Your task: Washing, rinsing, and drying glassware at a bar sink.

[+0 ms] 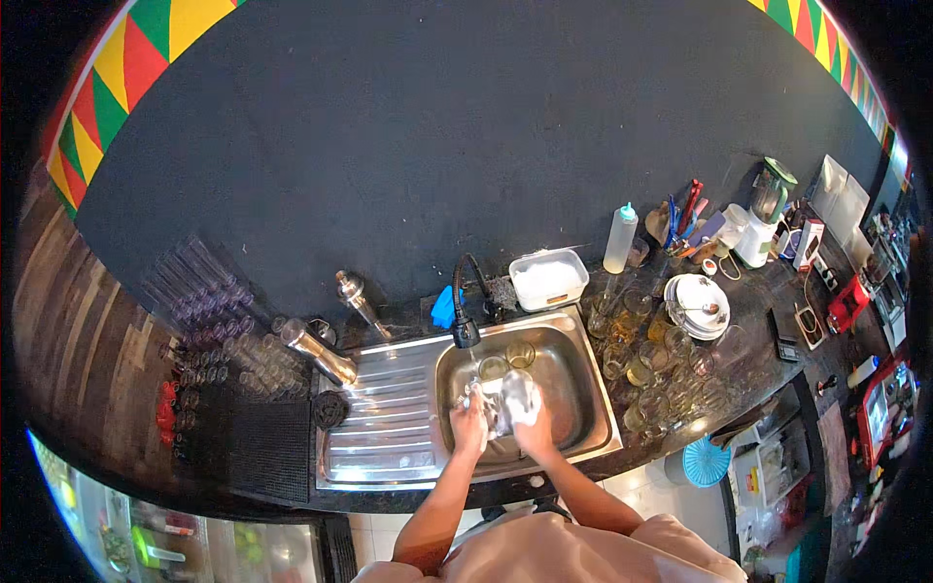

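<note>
Over the steel sink basin (580, 413), both my hands work close together under the black faucet (467, 333). A thin stream of water falls towards my left hand (469, 425), whose fingers curl up around something shiny and pale that I cannot make out clearly. My right hand (534, 435) is closed on a white, foamy thing (519, 396); foam and blur hide what it is. Between the hands lies more white and glassy blur. Two clear glasses, a left one (493, 367) and a right one (521, 355), stand in the basin behind my hands.
A ribbed drainboard (384, 413) lies left, with a steel shaker (321, 352) beside it and rows of glasses (204, 291) beyond. Crowded used glasses (651, 364) and stacked white plates (698, 306) stand right. Behind the sink are a white tub (549, 280) and a squeeze bottle (619, 238).
</note>
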The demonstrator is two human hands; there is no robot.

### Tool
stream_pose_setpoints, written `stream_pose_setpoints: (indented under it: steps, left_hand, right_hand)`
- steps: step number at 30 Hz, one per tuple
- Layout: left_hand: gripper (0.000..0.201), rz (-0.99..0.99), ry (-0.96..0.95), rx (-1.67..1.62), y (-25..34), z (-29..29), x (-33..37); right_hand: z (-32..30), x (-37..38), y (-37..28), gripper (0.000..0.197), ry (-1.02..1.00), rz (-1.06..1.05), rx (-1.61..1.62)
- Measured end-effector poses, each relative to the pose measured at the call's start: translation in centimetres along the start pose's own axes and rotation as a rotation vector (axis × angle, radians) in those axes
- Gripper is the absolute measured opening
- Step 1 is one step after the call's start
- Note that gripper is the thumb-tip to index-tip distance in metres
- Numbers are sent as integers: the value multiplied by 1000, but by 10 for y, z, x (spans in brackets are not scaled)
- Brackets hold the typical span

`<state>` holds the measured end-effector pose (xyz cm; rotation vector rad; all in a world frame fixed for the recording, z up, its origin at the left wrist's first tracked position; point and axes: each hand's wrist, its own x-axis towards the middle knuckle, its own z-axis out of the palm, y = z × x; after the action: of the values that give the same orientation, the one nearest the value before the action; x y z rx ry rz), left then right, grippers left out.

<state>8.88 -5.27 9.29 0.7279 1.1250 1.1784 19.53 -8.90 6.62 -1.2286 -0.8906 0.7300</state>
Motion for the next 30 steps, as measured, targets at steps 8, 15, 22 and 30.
stream_pose_setpoints:
  steps: [8,15,22,30]
  left_hand:
    - [30,-138,100,-92,-26,-31,47]
    - [32,-169,126,-166,-20,-10,28]
    - [36,-299,85,-259,-20,2,21]
    - [43,30,111,202,-20,0,30]
  right_hand:
    - [-1,6,-2,30,-123,-406,-387]
    - [18,27,-29,32,-83,-271,-400]
    - [-2,60,5,33,320,261,-28]
    - [7,31,-3,37,97,163,-62]
